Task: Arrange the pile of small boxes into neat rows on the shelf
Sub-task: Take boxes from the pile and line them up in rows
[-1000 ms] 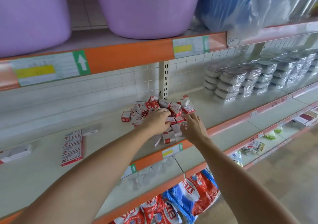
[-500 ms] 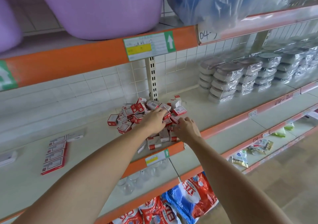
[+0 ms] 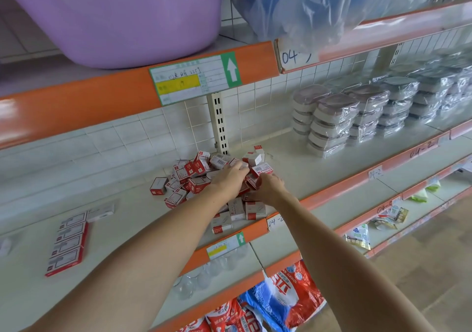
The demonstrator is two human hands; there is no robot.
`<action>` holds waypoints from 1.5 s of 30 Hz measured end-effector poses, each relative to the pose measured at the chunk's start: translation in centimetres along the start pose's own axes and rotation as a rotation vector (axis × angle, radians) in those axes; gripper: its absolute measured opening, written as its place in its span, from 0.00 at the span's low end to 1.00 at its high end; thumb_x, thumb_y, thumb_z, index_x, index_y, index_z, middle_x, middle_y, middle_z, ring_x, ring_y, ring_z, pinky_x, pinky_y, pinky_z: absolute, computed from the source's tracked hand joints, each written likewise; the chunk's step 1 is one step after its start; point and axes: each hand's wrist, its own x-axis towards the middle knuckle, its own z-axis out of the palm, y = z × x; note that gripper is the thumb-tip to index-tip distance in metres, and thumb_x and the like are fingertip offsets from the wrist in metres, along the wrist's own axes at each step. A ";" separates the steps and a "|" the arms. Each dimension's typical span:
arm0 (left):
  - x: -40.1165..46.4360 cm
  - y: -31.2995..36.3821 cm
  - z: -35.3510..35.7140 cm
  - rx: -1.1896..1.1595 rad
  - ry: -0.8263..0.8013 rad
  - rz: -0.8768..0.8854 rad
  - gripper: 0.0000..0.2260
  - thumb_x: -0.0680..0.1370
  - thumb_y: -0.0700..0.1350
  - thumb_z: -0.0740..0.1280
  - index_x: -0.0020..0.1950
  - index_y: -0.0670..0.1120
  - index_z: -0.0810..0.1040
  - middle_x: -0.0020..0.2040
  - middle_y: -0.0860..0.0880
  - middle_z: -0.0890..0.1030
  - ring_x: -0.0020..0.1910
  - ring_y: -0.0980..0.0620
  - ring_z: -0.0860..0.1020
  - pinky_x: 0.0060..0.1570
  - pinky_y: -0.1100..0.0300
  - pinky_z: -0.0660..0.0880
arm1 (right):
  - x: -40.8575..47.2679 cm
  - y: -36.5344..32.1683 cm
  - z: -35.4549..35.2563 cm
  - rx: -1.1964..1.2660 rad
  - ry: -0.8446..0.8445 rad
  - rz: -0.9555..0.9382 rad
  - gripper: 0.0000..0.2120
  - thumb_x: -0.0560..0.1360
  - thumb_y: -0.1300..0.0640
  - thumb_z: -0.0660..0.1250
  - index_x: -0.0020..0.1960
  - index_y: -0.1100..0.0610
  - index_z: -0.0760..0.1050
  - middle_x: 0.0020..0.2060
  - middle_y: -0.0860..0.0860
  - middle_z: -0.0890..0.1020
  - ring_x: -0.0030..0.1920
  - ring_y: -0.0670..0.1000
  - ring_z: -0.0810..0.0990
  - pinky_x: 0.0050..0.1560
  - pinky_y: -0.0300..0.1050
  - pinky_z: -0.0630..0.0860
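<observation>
Pile [image 3: 204, 176] of small boxes: mid-shelf [image 3: 293, 176], jumbled, no shared axis; left hand [image 3: 229, 178] laid flat on top, fingers straight, gripping nothing; right hand [image 3: 268, 186] at right edge, curled on 1 box [image 3: 252, 181]; 0 neat rows yet.

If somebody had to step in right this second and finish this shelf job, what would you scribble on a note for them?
Left hand: lies on top of the pile of small boxes; grip unclear.
Right hand: at the pile's right edge, fingers curled among the boxes; grip unclear.
Pile: a loose red-and-white heap mid-shelf, near the slotted upright.
Done: a few boxes stand near the front edge, not yet a tidy row.
Left: nearly everything; line the heap up in rows.
</observation>
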 end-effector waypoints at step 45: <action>-9.7 -9.6 -2.9 -0.184 0.421 -0.191 0.23 0.73 0.42 0.74 0.68 0.44 0.75 0.58 0.47 0.74 0.61 0.46 0.69 0.57 0.54 0.72 | -3.1 -10.4 0.8 0.517 0.143 -0.420 0.11 0.77 0.58 0.69 0.59 0.52 0.81 0.52 0.49 0.83 0.40 0.51 0.83 0.38 0.37 0.78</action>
